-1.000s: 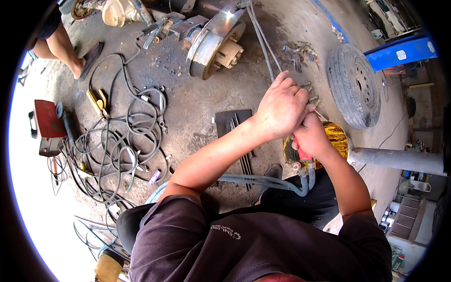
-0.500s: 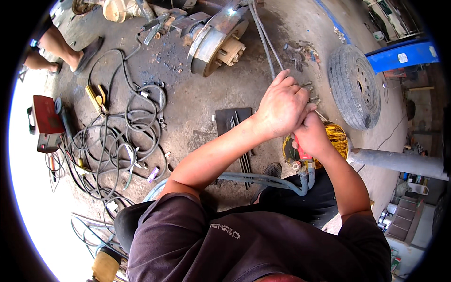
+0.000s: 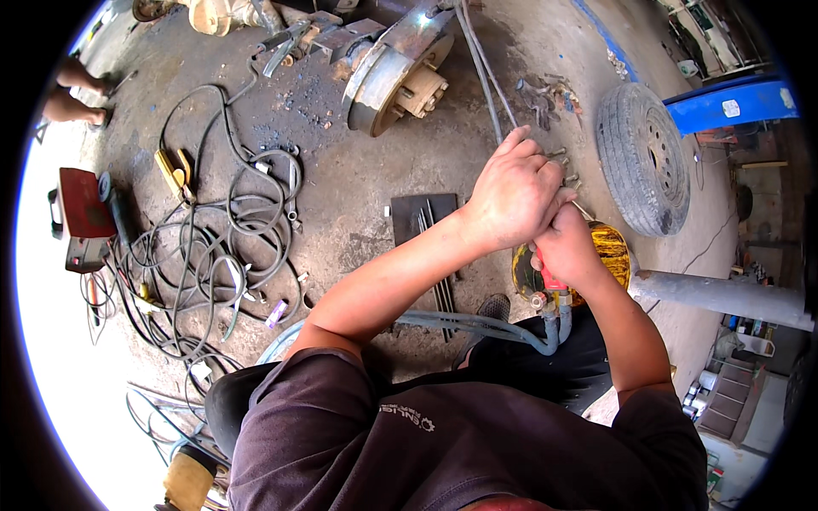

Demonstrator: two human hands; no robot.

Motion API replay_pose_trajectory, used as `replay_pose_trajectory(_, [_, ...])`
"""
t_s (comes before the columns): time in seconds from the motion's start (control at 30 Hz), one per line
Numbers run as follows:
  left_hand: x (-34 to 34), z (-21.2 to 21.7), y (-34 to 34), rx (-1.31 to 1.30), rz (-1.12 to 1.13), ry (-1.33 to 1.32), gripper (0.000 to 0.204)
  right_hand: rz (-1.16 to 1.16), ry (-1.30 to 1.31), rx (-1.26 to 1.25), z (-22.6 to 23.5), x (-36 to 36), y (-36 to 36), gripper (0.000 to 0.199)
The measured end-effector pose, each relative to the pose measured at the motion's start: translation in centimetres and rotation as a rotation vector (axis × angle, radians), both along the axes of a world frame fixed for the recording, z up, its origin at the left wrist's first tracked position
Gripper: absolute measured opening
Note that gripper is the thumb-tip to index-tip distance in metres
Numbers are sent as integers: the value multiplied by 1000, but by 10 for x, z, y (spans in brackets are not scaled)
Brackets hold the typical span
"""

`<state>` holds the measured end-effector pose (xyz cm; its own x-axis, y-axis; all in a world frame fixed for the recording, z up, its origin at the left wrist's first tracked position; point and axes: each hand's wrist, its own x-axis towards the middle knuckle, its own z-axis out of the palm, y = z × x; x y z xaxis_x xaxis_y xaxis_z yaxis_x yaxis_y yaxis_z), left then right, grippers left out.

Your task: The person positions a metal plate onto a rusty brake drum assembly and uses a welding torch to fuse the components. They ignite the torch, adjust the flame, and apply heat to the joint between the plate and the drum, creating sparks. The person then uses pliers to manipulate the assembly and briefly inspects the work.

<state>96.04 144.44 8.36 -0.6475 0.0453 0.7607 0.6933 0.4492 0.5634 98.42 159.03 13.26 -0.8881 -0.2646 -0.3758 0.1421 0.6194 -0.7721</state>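
Both my hands are closed on a cutting torch. My left hand (image 3: 514,189) wraps its front part, where two thin metal tubes (image 3: 482,72) run out toward the far side. My right hand (image 3: 569,245), just behind and touching the left, grips the red handle (image 3: 552,279). Blue-grey hoses (image 3: 552,336) leave the handle's rear by brass fittings and bend left past my leg. At the far end of the tubes a bright spot (image 3: 424,19) glows against a metal plate by a rusty wheel hub and drum (image 3: 388,89). My fingers hide the middle of the torch.
A loose tyre (image 3: 639,157) stands at right near a blue beam (image 3: 733,104). Tangled black cables (image 3: 230,221) and a yellow clamp (image 3: 173,176) lie left, beside a red machine (image 3: 85,204) and an angle grinder (image 3: 115,209). Thin rods (image 3: 436,281) lie near my foot. Another person's legs (image 3: 77,94) are far left.
The other person's legs have moved farther left and away. My hands and the torch hold almost the same place, and the bright spot still glows.
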Motion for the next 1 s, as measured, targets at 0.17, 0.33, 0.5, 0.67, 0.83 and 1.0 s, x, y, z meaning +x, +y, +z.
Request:
replay_pose_trajectory(0.17, [0,0,1,4,4,8,28,-2,-16,3,-1,-1,1,9])
replay_pose_trajectory(0.33, [1,1,0,-1,1,-1,27,12,-6,7,-2,-1,3,10])
replay_pose_trajectory(0.5, [1,0,0,0,4,4,26,0,-9,22,2,1,-1,11])
replay_pose_trajectory(0.67, [1,1,0,5,1,3,26,7,9,9,1,1,-1,10])
replay_pose_trajectory(0.83, [1,0,1,-3,6,1,26,30,19,35,-2,0,2,11])
replay_pose_trajectory(1.0, [0,-1,1,6,14,12,27,34,31,32,-4,-1,3,12])
